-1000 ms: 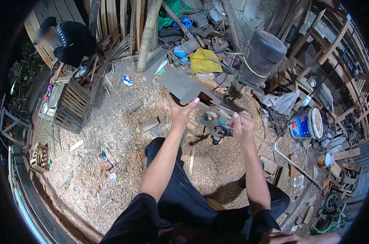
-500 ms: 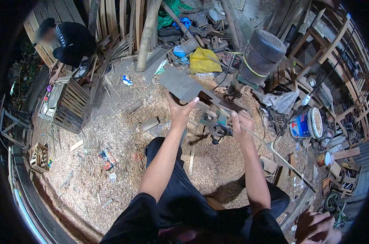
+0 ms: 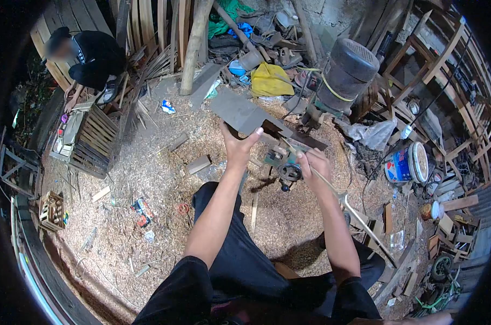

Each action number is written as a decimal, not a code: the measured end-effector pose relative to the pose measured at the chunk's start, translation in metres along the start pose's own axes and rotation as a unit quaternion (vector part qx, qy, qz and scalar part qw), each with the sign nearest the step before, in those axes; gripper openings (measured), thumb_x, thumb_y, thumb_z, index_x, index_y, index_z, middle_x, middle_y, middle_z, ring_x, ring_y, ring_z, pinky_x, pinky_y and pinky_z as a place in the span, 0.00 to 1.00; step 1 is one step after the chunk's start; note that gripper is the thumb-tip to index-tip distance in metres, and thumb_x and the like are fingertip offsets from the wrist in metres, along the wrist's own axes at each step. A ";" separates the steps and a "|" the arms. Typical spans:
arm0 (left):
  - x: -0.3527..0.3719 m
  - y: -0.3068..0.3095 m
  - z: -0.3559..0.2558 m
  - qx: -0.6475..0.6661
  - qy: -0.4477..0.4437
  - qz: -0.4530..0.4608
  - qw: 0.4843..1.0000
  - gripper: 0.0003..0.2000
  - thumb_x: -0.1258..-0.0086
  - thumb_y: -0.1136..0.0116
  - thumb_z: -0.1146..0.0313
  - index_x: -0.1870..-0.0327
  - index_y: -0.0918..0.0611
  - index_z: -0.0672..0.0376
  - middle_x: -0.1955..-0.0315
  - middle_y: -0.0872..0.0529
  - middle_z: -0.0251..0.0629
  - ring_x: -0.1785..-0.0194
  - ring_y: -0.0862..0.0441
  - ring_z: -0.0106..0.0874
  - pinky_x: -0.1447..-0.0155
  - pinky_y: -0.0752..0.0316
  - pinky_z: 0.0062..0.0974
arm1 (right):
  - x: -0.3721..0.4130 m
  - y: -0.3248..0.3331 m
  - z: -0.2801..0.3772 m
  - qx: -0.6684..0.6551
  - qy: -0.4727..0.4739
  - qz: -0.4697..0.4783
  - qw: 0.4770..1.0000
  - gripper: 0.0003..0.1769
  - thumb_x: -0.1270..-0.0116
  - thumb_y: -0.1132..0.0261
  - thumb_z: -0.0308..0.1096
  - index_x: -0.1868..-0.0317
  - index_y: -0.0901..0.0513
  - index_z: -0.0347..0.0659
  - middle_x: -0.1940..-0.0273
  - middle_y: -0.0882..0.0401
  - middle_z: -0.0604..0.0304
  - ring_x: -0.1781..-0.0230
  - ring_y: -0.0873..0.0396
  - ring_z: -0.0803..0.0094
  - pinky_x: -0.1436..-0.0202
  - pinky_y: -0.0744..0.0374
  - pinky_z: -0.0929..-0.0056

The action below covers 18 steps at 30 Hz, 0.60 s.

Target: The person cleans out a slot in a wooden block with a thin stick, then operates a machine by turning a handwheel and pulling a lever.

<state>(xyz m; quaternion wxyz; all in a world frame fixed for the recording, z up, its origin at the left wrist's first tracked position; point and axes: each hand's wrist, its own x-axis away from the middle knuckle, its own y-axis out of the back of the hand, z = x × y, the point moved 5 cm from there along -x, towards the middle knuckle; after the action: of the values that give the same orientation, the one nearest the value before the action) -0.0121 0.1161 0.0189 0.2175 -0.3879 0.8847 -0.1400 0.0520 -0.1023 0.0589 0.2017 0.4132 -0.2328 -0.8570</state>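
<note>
My left hand (image 3: 239, 146) grips the near edge of a grey flat plate (image 3: 237, 111) on a machine. Its thumb lies along the edge, apart from the forefinger, and the other fingers are partly hidden. My right hand (image 3: 315, 165) is closed around a long, thin pale strip (image 3: 329, 184), probably wood. The strip's far end reaches a dark gap beside the plate. Its near part (image 3: 371, 233) angles down past my right forearm. A handwheel (image 3: 290, 172) sits below the plate, just left of my right hand.
Wood shavings (image 3: 164, 173) cover the ground. Offcuts, including a wood block (image 3: 198, 164), lie about. A motor-like drum (image 3: 351, 70), a yellow cloth (image 3: 270, 80) and a bucket (image 3: 419, 162) stand beyond. Another person (image 3: 91, 59) crouches by a slatted crate (image 3: 96, 138).
My right hand and the strip have shifted slightly left, and the strip's near end has come closer to my leg. Another person's hand at the lower right has mostly left view.
</note>
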 end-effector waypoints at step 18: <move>-0.001 0.001 0.010 0.015 0.007 -0.002 1.000 0.46 0.49 0.24 0.68 0.32 0.44 0.63 0.42 0.31 0.45 0.38 0.30 0.35 0.33 0.34 0.35 | 0.008 0.002 -0.006 -0.038 -0.068 -0.011 0.997 0.19 0.28 0.39 0.33 0.79 0.19 0.34 0.81 0.24 0.52 0.78 0.25 0.59 0.68 0.27 0.63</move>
<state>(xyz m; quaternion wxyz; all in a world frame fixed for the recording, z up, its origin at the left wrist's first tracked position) -0.0078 0.1168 0.0101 0.2170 -0.3858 0.8830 -0.1559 0.0528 -0.1094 0.0514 0.1912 0.3483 -0.2082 -0.8938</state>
